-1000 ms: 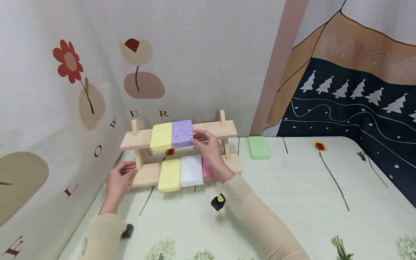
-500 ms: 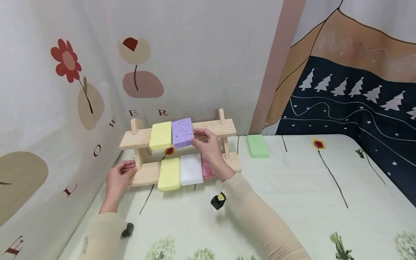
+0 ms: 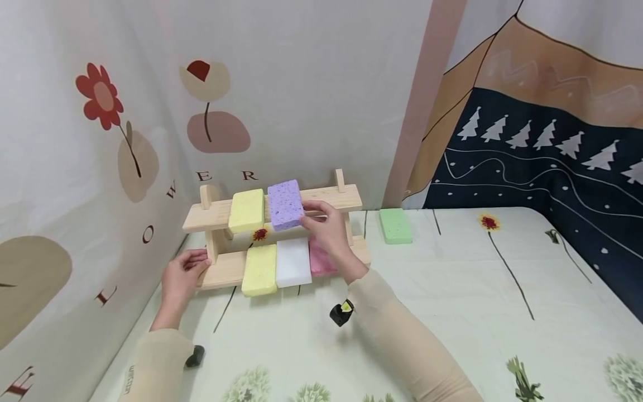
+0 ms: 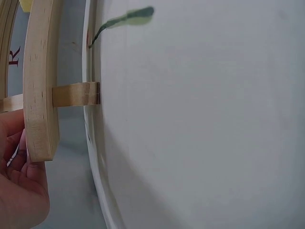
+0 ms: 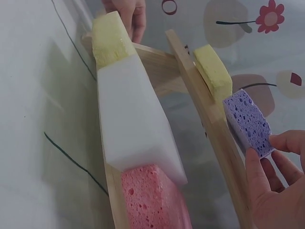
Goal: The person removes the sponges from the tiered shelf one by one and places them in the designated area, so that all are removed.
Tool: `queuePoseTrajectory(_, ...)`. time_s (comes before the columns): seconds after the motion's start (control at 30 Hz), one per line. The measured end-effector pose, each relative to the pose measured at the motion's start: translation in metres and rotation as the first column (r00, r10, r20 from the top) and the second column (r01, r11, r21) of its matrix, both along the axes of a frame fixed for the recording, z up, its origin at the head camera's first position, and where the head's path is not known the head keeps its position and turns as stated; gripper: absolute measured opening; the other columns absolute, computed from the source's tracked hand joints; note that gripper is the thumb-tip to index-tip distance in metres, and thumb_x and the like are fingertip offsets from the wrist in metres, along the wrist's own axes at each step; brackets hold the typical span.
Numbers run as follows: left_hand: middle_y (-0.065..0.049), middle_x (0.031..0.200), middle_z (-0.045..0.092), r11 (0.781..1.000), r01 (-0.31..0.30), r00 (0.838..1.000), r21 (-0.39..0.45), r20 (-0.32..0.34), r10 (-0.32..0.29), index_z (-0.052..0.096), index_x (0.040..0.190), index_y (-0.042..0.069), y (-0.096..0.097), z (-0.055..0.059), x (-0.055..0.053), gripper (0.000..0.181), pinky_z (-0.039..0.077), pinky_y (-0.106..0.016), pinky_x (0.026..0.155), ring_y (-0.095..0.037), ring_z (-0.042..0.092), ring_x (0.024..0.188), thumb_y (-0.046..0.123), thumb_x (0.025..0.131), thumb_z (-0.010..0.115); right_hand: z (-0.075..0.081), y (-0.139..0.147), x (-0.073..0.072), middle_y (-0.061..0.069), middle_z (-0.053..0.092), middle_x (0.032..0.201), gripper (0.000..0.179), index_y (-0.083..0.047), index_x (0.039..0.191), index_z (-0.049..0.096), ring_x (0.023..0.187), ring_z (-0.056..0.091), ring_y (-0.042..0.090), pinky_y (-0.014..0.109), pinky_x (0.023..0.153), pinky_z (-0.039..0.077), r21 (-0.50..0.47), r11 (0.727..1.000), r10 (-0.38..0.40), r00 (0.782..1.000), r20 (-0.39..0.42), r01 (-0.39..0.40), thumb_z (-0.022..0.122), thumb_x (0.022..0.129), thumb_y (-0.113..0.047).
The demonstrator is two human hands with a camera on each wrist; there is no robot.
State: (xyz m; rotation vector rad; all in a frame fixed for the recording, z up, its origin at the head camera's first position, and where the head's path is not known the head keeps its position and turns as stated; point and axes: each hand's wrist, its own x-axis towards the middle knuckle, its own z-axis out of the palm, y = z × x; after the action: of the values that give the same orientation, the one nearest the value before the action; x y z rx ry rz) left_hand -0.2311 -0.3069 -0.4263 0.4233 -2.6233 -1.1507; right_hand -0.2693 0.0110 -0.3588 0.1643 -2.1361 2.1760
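My right hand pinches a purple sponge by its right edge, tilted at the upper shelf of a wooden two-tier rack. Left of it, a yellow sponge lies on the same shelf, with a narrow gap between them. On the lower shelf sit another yellow sponge, a white sponge and a pink sponge, which my right hand partly covers in the head view. My left hand grips the left end of the rack's lower board.
A green sponge lies on the flower-printed tablecloth to the right of the rack. Close behind the rack hangs a pale printed curtain, which also runs along the left side.
The purple sponge has been lifted and tilted by my right hand, and a gap has opened between it and the yellow sponge. My left hand keeps its hold on the rack.
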Motion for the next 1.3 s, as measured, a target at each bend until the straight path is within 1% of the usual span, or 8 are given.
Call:
queuePoseTrajectory(0.17,-0.016,0.121,0.069,1.000,-0.006,1.000,0.004,-0.005,0.006,0.067,0.124,0.007,-0.002,-0.002,0.000,0.029,0.041,-0.012,0.071,0.010,0.049,0.079,0.021,0.098,0.064,0.000,0.005,0.001,0.016,0.070,0.120,0.034,-0.005,0.121,0.068,0.108,0.068,0.031,0.029,0.084,0.059,-0.002,1.000,0.003,1.000,-0.012,-0.003,0.070,0.088,0.001)
queuePoseTrajectory(0.3,-0.015,0.122,0.069,1.000,-0.008,1.000,0.010,-0.002,0.008,0.066,0.124,0.007,-0.003,-0.002,0.001,0.030,0.041,-0.012,0.071,0.010,0.049,0.079,0.021,0.098,0.064,0.001,0.010,0.002,0.014,0.070,0.122,0.035,-0.007,0.122,0.069,0.108,0.068,0.029,0.029,0.083,0.058,-0.005,1.000,-0.002,1.000,-0.019,0.002,0.070,0.088,0.001)
queuePoseTrajectory(0.5,-0.015,0.123,0.069,1.000,-0.009,1.000,0.004,0.003,0.009,0.066,0.125,0.007,-0.004,0.000,0.002,0.030,0.042,-0.013,0.071,0.010,0.050,0.080,0.022,0.098,0.064,0.004,0.019,0.004,0.010,0.069,0.124,0.035,-0.009,0.122,0.069,0.107,0.068,0.025,0.028,0.087,0.057,-0.010,1.000,-0.018,1.000,-0.008,0.018,0.068,0.088,0.001)
queuePoseTrajectory(0.63,-0.015,0.123,0.069,1.000,-0.011,1.000,-0.004,-0.001,0.011,0.066,0.125,0.007,-0.004,0.001,0.002,0.031,0.041,-0.013,0.071,0.010,0.049,0.080,0.022,0.098,0.064,0.006,0.028,0.005,0.011,0.068,0.125,0.035,-0.007,0.123,0.068,0.108,0.068,0.025,0.028,0.088,0.057,0.001,1.000,-0.025,1.000,-0.015,0.025,0.068,0.089,0.002)
queuePoseTrajectory(0.83,-0.015,0.120,0.070,1.000,-0.007,1.000,0.010,-0.002,0.007,0.067,0.123,0.007,0.002,-0.001,-0.002,0.031,0.041,-0.012,0.071,0.008,0.050,0.080,0.023,0.097,0.065,0.005,0.047,0.006,0.011,0.067,0.126,0.036,-0.007,0.124,0.067,0.101,0.066,0.017,0.024,0.076,0.055,-0.002,0.999,-0.050,0.999,0.003,0.050,0.067,0.089,0.001)
queuePoseTrajectory(0.9,-0.016,0.120,0.070,1.000,-0.001,1.000,0.021,-0.010,0.001,0.067,0.123,0.007,0.004,-0.001,-0.003,0.031,0.042,-0.012,0.072,0.008,0.051,0.080,0.023,0.097,0.066,0.005,0.053,0.005,0.012,0.067,0.126,0.036,-0.007,0.124,0.067,0.098,0.066,0.015,0.022,0.075,0.055,-0.004,0.998,-0.062,0.998,0.005,0.062,0.067,0.089,0.001)
queuePoseTrajectory(1.1,-0.015,0.120,0.070,1.000,-0.005,1.000,0.022,-0.020,0.005,0.068,0.121,0.007,0.004,0.000,-0.003,0.028,0.042,-0.011,0.071,0.009,0.051,0.079,0.021,0.097,0.066,0.004,0.064,0.003,0.013,0.066,0.129,0.037,-0.006,0.125,0.066,0.101,0.065,0.017,0.018,0.082,0.055,-0.016,0.997,-0.081,0.997,0.011,0.081,0.067,0.089,0.002)
queuePoseTrajectory(1.3,-0.015,0.120,0.070,1.000,-0.011,1.000,0.012,-0.005,0.011,0.067,0.122,0.007,0.001,0.001,0.000,0.029,0.042,-0.013,0.072,0.007,0.051,0.081,0.021,0.097,0.065,0.002,0.070,0.004,0.017,0.064,0.131,0.037,-0.001,0.127,0.064,0.094,0.065,0.010,0.021,0.083,0.057,-0.066,0.994,-0.082,0.997,0.003,0.082,0.065,0.090,0.005)
